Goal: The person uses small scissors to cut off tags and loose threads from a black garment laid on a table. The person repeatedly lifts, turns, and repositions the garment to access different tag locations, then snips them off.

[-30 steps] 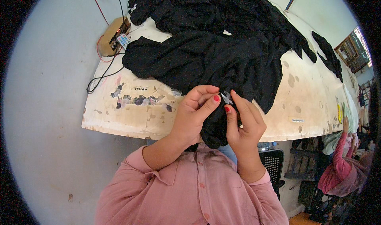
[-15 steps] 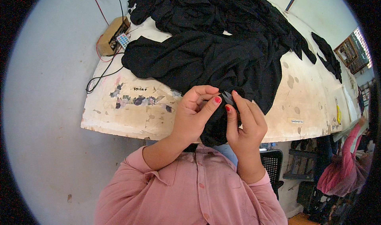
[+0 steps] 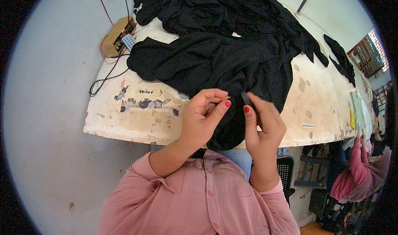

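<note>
My left hand is closed in a pinch, thumb against forefinger. A tiny pale tip shows at its fingertips, too small to name. Level with it on the right, my right hand pinches a small dark grey flat piece between thumb and forefinger. A gap separates the two hands. Below and behind them, black cloth lies heaped on the table, and one fold of it hangs toward the near edge between my wrists.
The worn white table has a curved near edge. A brown box with wires and a small remote control stand at its left. Another black cloth piece lies far right. A person in pink works at the right, beyond a black chair.
My right hand has moved right, away from the left, taking the dark grey piece with it. My left hand has hardly moved. The person at the right has shifted their arms.
</note>
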Available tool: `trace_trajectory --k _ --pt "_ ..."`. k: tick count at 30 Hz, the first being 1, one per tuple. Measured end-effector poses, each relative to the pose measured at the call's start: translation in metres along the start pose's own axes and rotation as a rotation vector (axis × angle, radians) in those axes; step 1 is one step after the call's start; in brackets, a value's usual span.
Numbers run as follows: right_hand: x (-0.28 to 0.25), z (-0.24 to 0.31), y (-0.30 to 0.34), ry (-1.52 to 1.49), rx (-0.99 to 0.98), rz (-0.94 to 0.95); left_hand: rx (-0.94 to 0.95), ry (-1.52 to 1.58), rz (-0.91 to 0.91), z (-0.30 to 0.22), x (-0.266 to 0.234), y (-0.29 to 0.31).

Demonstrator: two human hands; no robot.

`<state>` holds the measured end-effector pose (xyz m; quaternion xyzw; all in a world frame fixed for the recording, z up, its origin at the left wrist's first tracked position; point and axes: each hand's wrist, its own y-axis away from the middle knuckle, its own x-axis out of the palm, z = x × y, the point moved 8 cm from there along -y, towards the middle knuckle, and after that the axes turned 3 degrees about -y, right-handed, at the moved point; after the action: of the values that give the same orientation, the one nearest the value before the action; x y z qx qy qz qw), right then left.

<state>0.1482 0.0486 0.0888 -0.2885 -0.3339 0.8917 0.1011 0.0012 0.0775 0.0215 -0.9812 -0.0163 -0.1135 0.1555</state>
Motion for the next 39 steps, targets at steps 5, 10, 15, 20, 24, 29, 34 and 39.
trace_trajectory --k 5,10,15,20,24,29,34,39 --pt "-0.004 -0.014 -0.010 -0.050 0.008 -0.033 -0.130 0.086 0.058 0.002 0.001 0.000" --pt "0.016 -0.061 0.012 -0.613 0.568 0.160 -0.056 0.136 0.109 0.000 -0.001 0.000" --pt "-0.008 -0.004 0.002 -0.232 -0.105 -0.008 0.065 -0.239 0.261 -0.012 0.003 0.000" --pt "0.011 0.029 0.019 -0.088 -0.391 0.110 -0.073 0.127 0.318 -0.016 0.008 0.003" --pt "0.013 0.019 0.014 -0.301 -0.208 0.136 -0.054 0.169 0.299 -0.012 0.003 0.005" --pt "0.015 0.007 -0.001 -0.302 -0.090 0.065 0.179 -0.209 0.334 -0.031 0.006 0.011" --pt "0.021 -0.029 -0.007 -0.663 0.236 0.042 0.134 -0.154 0.388 -0.025 0.002 0.010" --pt "0.000 -0.047 -0.002 -0.485 0.250 0.020 0.012 -0.006 0.415 -0.026 0.000 0.009"
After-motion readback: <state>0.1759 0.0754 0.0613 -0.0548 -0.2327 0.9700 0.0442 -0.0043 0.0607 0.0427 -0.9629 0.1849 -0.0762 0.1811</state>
